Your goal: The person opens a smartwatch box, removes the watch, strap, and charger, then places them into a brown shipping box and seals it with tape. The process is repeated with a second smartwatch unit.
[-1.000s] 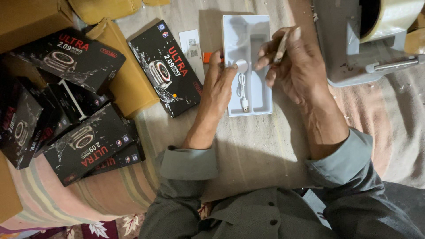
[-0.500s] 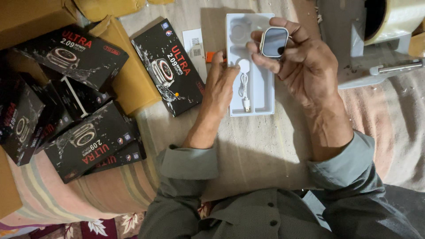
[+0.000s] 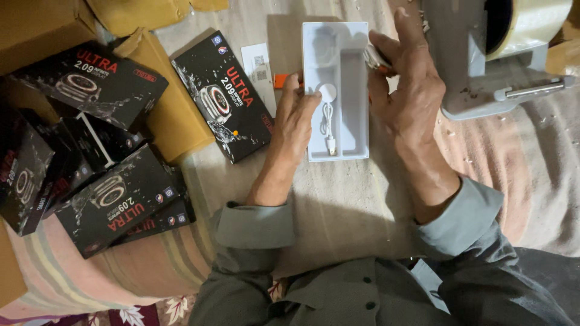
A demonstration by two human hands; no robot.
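Grey-green cuffs frame the nearest part of the view, and past them both my hands have closed in on the white plastic tray [image 3: 354, 90] lying on the cloth. My left hand [image 3: 294, 124] rests at the tray's left edge, fingers loosely curled, the tips touching the round white charger puck [image 3: 327, 93] whose cable runs down the tray's left channel; it grips nothing. Half a second ago my right hand [image 3: 409, 90] held the watch body up above the tray, face toward me. Now it has dropped to the tray's upper right corner, fingers pinched around that watch body [image 3: 373, 58], of which only a sliver shows. So I judge the watch is going back down toward its round recess. Left of the tray lie a paper slip [image 3: 258, 69] and a black watch box [image 3: 223, 96]; right of it stands a grey tape dispenser [image 3: 483, 60].
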